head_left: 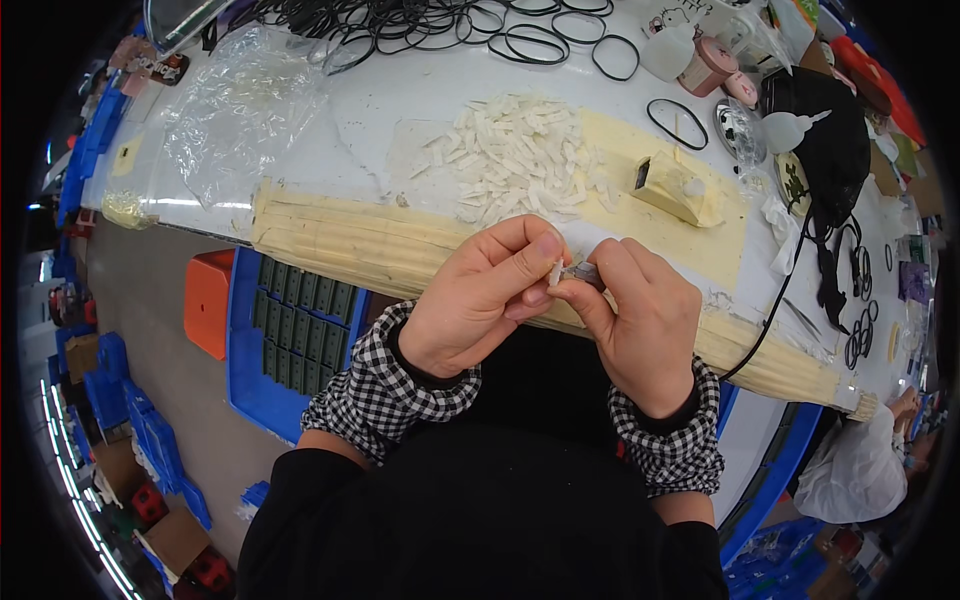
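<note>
My left hand (480, 300) and my right hand (640, 320) meet at the table's front edge. Between the fingertips of both hands I pinch a small white plastic piece (557, 272) against a small grey metal part (582, 272). Which hand carries which piece is hard to tell. Just beyond my hands lies a pile of several small white plastic pieces (520, 160) on the white table (400, 100). Both wrists wear black-and-white checked cuffs over black sleeves.
A tape-wrapped block (675, 188) stands right of the pile. Black rubber rings (440, 25) lie at the back, a clear plastic bag (240, 110) at left, and a black cable (800, 270) with bottles and cups at right. Below the table sit a blue bin of dark parts (290, 330) and an orange stool (208, 300).
</note>
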`<state>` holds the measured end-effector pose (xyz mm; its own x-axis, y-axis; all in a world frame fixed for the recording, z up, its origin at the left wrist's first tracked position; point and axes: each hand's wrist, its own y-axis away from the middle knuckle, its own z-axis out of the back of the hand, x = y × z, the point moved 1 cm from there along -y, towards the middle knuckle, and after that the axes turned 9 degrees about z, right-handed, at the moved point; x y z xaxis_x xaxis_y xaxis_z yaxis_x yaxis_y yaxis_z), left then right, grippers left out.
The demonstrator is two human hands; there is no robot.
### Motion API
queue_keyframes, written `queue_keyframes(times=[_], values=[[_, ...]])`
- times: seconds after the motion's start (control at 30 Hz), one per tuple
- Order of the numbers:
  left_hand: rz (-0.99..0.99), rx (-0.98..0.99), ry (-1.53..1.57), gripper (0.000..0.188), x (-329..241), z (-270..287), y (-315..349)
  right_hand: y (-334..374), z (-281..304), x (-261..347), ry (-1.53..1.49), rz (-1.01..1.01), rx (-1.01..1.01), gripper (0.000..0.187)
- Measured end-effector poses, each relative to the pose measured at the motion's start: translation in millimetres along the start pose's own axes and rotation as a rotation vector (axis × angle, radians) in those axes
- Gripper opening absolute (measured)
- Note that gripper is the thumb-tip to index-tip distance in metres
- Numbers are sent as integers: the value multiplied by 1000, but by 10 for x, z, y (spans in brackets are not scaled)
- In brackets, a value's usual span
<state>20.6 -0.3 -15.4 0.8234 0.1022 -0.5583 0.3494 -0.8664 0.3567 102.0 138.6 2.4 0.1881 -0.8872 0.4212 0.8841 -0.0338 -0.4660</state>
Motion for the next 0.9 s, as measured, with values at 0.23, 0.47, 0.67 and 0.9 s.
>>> queue_keyframes(times=[0.23, 0.47, 0.67, 0.9], values=[[3, -5, -18, 20, -8, 1, 9, 0, 32, 15, -23, -8, 62, 34], [-9, -2, 48, 15, 20, 7, -3, -26, 39, 30, -80, -36, 40, 33], [-50, -131, -73, 16, 5, -23, 12, 10, 19, -23, -78, -4, 91, 35], [-242, -398, -334, 15, -50, -32, 56, 17, 13, -111, -164, -205, 26, 25]])
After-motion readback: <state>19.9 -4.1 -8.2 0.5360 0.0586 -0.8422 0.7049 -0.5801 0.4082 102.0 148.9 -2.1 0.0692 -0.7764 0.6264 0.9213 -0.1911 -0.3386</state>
